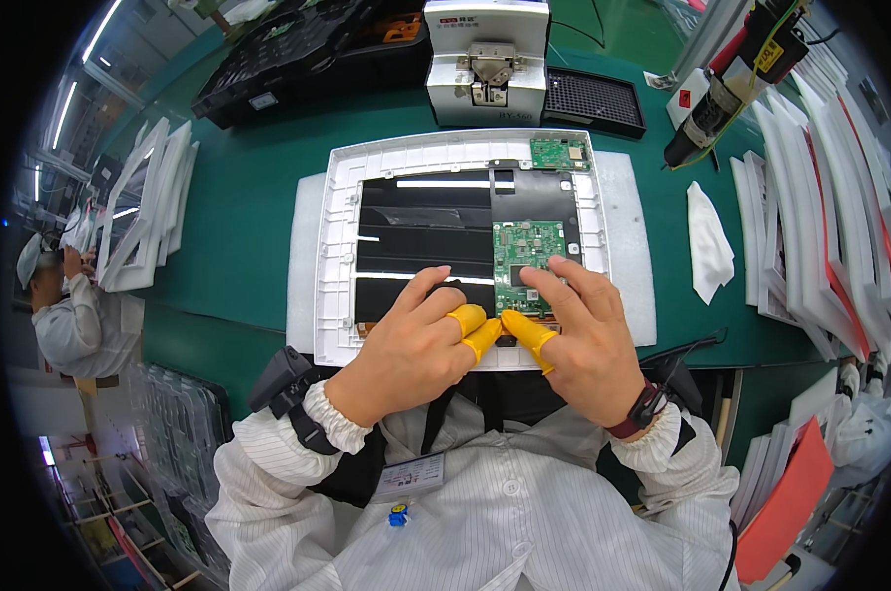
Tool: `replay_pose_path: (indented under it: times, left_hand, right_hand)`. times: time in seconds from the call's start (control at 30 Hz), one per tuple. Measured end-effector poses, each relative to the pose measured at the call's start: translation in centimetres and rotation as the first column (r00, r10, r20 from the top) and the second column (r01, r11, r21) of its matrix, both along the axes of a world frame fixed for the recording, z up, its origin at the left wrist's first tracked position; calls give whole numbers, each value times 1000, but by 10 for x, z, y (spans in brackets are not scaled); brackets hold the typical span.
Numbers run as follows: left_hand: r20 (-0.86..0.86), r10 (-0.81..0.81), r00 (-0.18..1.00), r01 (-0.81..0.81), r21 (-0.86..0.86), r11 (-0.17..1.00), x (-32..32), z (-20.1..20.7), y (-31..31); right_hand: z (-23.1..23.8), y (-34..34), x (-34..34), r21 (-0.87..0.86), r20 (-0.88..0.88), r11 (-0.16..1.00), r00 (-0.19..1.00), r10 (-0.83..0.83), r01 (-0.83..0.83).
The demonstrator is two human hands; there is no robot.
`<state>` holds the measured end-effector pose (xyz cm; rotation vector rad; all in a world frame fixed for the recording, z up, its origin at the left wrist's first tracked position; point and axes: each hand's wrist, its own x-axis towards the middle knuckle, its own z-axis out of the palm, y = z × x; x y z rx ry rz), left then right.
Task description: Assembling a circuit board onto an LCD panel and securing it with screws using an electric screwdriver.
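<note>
A white plastic frame (335, 197) lies face down on the bench with a dark panel (421, 222) inside it. On the panel's right part sits a green circuit board (529, 241). My left hand (416, 330) is at the board's lower left corner, its two yellow-covered fingertips pinched together. My right hand (588, 340) reaches over the board's lower right, bare fingers bent above it. A yellow-covered digit of that hand meets the left fingertips at the board's lower edge. Whatever is between the fingertips is too small to make out. A smaller green board (561, 154) is at the frame's top right corner.
Beneath the frame lies a white foam sheet (635, 246). A silver-white machine (487, 64) stands behind, beside a black tray (593, 101). An electric screwdriver (711, 118) hangs at the upper right. A white cloth (709, 241) and stacked white panels (829, 197) are to the right.
</note>
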<state>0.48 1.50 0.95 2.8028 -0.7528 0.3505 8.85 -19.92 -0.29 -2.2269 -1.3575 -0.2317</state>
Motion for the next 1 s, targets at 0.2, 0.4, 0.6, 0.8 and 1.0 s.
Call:
replay_pose_path:
  times: [0.2, 0.4, 0.6, 0.8, 1.0]
  left_hand:
    - [34, 6, 999, -6, -10, 1000, 0, 0, -1]
    - [33, 53, 998, -51, -61, 997, -2, 1, -1]
    - [22, 115, 993, -115, 23, 993, -2, 5, -5]
    - [-61, 151, 987, -141, 137, 980, -2, 12, -13]
    - [-92, 192, 977, -183, 96, 978, 2, 25, -16]
  right_hand:
    - [11, 3, -4, -73, 80, 997, 996, 44, -38]
    - [11, -6, -3, -10, 41, 997, 996, -73, 74]
    - [8, -26, 3, 30, -57, 989, 988, -145, 147]
    - [4, -43, 15, 208, -83, 947, 970, -230, 243]
    - [-9, -56, 10, 366, -233, 849, 921, -312, 381]
